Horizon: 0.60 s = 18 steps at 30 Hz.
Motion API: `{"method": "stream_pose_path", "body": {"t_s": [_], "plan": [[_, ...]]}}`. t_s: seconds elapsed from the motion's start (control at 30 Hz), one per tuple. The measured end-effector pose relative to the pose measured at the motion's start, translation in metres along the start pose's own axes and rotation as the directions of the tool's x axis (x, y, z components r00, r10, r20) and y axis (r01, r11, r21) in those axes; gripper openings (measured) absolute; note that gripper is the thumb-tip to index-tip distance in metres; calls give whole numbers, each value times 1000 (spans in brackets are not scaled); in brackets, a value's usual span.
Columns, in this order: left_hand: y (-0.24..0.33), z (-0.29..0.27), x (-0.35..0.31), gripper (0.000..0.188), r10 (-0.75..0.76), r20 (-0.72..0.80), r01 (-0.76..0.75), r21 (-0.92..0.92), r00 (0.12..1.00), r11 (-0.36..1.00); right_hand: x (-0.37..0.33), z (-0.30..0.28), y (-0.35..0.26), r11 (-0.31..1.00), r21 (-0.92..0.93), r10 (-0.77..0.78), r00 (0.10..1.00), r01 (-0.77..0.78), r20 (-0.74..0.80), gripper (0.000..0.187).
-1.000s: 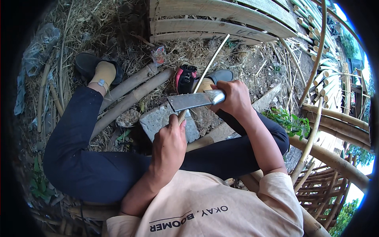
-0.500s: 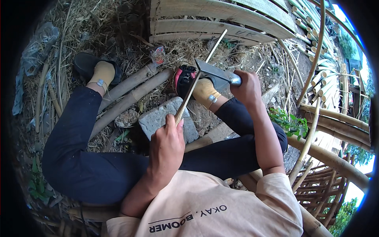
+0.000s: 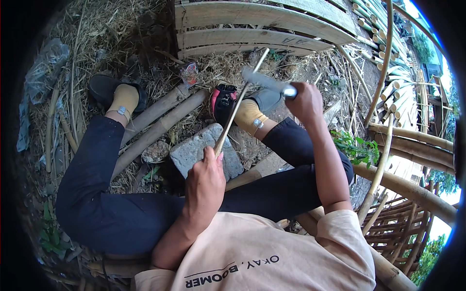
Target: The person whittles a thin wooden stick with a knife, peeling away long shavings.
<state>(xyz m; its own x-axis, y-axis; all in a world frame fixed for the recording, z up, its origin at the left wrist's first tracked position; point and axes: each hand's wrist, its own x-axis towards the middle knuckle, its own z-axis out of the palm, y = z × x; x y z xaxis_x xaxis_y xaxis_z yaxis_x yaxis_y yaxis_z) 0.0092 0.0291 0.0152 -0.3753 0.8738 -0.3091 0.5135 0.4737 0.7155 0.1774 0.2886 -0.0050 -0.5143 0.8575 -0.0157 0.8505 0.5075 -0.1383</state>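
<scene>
Head view gives us a thin stick (image 3: 237, 104) at the middle, slanting up and to the right from the left hand (image 3: 206, 182). That hand is closed around its near end, thumb and forefinger pinching it where it leaves the fist. The right hand (image 3: 307, 103) is wrapped around the handle of a knife (image 3: 266, 80); motion blurs the blade, which crosses the stick in our view toward its far end, and we cannot tell whether the cutting edge touches.

Just beyond the left hand we find a grey stone block (image 3: 191, 151), its near corner partly behind the fingers. A red-and-black thing (image 3: 223, 103) lies behind the stick, next to the right shoe (image 3: 268, 99). The stick's far tip reaches the lower edge of a slatted wooden crate (image 3: 233, 15) as we see it; whether they touch we cannot tell. Between that edge and the block, straw-strewn ground (image 3: 233, 65) gives the stick and blade their room.

To the left, two bamboo poles (image 3: 160, 128) run from the leg toward the crate, bounding that space. To the right, we see leaves (image 3: 357, 150) near the knee, and farther out a stack of cut bamboo (image 3: 400, 103).
</scene>
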Motion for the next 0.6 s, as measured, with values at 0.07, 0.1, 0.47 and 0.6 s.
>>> {"method": "stream_pose_path", "body": {"t_s": [0.07, 0.1, 0.47, 0.6], "plan": [[3, 4, 0, 21, 19, 7, -19, 39, 1000, 999, 10, -1, 16, 966, 57, 255, 966, -252, -43, 20], [5, 5, -1, 21, -1, 21, 0, 65, 1000, 998, 8, -3, 21, 983, 5, 183, 978, -183, -99, 20], [5, 4, 0, 20, -8, -10, 7, -63, 1000, 998, -27, 7, -28, 967, 223, -143, 987, 123, 72, 27], [5, -2, -4, 19, 14, -35, -15, -41, 999, 999, -11, 4, -23, 979, 155, -136, 991, 134, -2, 16]]}}
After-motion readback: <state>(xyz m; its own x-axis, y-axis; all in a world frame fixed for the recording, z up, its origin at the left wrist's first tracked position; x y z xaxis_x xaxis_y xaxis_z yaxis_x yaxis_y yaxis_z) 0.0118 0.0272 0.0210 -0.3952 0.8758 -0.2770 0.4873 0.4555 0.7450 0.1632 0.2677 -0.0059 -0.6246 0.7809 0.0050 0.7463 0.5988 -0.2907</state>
